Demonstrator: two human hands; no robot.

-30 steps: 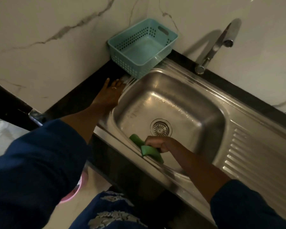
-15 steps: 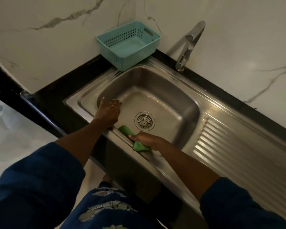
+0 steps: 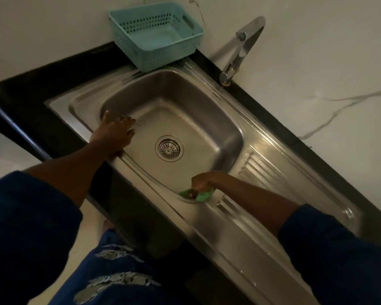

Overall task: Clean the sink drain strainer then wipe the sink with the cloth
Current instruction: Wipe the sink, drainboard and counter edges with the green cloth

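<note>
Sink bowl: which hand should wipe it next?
Probably the right. The right hand grips the green cloth at the near edge of the sink, beside the bowl. The left hand only rests on the left edge, holding nothing.

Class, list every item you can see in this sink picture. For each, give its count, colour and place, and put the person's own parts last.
sink: one, steel grey, set in the counter
drain strainer: one, silver, middle of the sink floor
cloth: one, green, on the sink's near rim
basket: one, teal, at the sink's far corner, against the wall
tap: one, silver, behind the sink
draining board: one, steel grey, right of the basin
counter: one, black, round the sink
wall: one, white, veined, behind the counter
left hand: one, rests on the sink's near left rim
right hand: one, grips the cloth
</note>
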